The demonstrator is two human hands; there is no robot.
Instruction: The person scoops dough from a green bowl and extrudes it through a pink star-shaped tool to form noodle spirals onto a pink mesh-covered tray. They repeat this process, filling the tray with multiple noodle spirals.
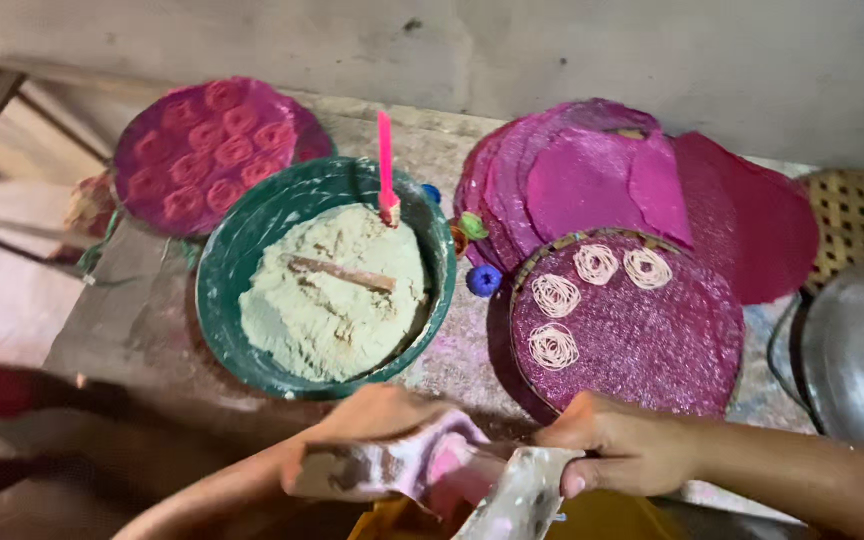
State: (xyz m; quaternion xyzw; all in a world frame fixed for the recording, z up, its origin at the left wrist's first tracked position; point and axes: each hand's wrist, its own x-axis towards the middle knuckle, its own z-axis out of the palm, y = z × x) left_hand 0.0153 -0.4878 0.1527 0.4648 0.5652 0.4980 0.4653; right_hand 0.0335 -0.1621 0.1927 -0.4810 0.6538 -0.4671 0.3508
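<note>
A worn grey worktop [142, 330] stands against a bare plastered wall [552, 50]. My left hand [372, 430] and right hand [622, 445] both close their grip on a pink, flour-smeared press [422, 470] at the near edge, just below the green dough bowl [242, 240]. The press's lower end is cut off and blurred.

Metal pan [857, 350] cut by right edge

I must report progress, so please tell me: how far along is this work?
Done: four noodle coils lie on the front purple mat, and a covered mat sits behind. In hand: left hand and right hand grip the dough-smeared press. Left: much dough in the green bowl.
</note>
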